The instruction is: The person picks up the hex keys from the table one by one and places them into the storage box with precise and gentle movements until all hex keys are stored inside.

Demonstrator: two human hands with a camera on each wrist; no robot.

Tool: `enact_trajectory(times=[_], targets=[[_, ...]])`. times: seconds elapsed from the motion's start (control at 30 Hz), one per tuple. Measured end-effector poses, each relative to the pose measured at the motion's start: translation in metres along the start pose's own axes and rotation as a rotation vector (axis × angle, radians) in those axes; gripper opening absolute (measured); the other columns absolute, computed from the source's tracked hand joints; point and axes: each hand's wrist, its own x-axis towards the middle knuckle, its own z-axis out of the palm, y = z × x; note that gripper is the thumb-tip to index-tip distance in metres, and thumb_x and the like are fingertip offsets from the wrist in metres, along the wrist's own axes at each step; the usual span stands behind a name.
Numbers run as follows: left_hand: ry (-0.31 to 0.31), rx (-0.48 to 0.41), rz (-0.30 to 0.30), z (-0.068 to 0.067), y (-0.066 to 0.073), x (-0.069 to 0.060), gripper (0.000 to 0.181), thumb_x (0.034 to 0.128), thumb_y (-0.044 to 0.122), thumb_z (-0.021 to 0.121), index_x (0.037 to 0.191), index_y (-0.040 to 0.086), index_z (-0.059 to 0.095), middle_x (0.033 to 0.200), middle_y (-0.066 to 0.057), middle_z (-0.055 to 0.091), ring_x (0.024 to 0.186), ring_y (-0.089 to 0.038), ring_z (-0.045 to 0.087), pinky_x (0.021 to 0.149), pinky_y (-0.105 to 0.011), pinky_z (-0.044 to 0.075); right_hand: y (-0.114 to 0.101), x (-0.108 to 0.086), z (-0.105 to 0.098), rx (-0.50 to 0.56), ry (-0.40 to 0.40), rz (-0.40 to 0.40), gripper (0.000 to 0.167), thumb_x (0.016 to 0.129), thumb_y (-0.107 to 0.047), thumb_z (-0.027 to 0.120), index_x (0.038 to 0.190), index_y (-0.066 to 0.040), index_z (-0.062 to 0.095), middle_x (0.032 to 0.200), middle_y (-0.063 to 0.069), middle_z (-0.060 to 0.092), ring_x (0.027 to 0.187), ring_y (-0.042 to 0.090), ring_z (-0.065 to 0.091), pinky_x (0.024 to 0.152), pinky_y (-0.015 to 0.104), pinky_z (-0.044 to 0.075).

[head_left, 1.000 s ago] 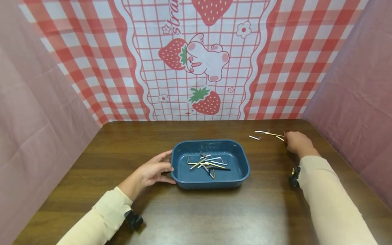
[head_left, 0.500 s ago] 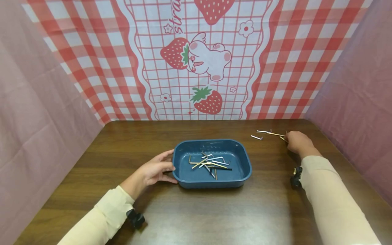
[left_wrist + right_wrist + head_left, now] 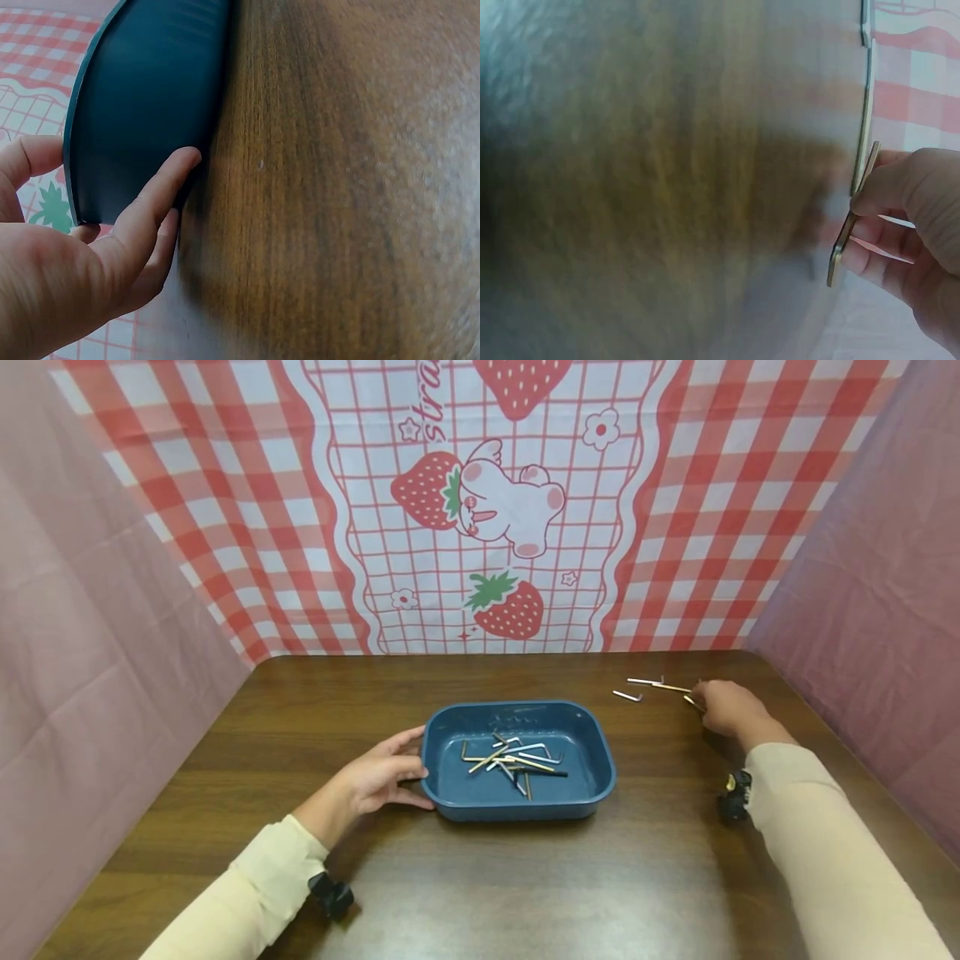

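A dark blue tray (image 3: 517,812) with rounded corners stands mid-table, several silver, brass-coloured and black hex keys (image 3: 536,764) heaped inside. My left hand (image 3: 367,782) holds its left end. In the left wrist view, one fingertip passes behind the tray's rim, while another finger (image 3: 161,187) lies along the outer wall. At the far right, my right hand (image 3: 731,706) pinches a brass-coloured hex key (image 3: 842,238) between thumb and fingers. Beside it lie a longer brass-coloured hex key (image 3: 670,687) and two silver ones, one of them a short key (image 3: 626,697).
The brown wooden table (image 3: 525,893) ends at a red-and-white checked cloth (image 3: 705,543) with strawberry prints. Pink cloths hang along the left (image 3: 97,652) and right (image 3: 877,635) sides. A small black device (image 3: 735,795) is strapped to each wrist.
My right wrist has shifted slightly right, its fingers staying at the hex keys. My left hand and the tray keep their places; the whole head view moves a little.
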Motion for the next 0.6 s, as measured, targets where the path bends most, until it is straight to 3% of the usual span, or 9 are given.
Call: enact_trajectory(times=[0.17, 0.4, 0.6], targets=[[-0.002, 0.001, 0.002, -0.001, 0.000, 0.000, 0.082, 0.0813, -0.009, 0.049, 0.155, 0.009, 0.018, 0.148, -0.027, 0.029, 0.101, -0.030, 0.056, 0.080, -0.062, 0.051, -0.005, -0.001, -0.004, 0.016, 0.012, -0.068, 0.048, 0.069, 0.010, 0.063, 0.117, 0.008, 0.059, 0.090, 0.023, 0.065, 0.073, 0.032, 0.056, 0.068, 0.053, 0.049], [-0.004, 0.005, 0.005, -0.001, -0.001, 0.001, 0.082, 0.0817, -0.009, 0.049, 0.155, 0.009, 0.018, 0.147, -0.027, 0.030, 0.100, -0.029, 0.056, 0.080, -0.062, 0.051, -0.015, -0.003, -0.008, 0.035, 0.033, -0.150, 0.047, 0.069, 0.009, 0.061, 0.116, 0.004, 0.062, 0.074, 0.005, 0.058, 0.068, 0.024, 0.049, 0.062, 0.045, 0.045], [-0.007, 0.007, 0.003, 0.000, 0.000, 0.000, 0.082, 0.0811, -0.009, 0.049, 0.155, 0.009, 0.018, 0.148, -0.027, 0.029, 0.100, -0.029, 0.057, 0.080, -0.061, 0.052, -0.026, -0.007, -0.012, 0.054, 0.029, -0.221, 0.045, 0.070, 0.010, 0.063, 0.115, 0.003, 0.063, 0.073, 0.001, 0.054, 0.066, 0.020, 0.048, 0.058, 0.039, 0.042]])
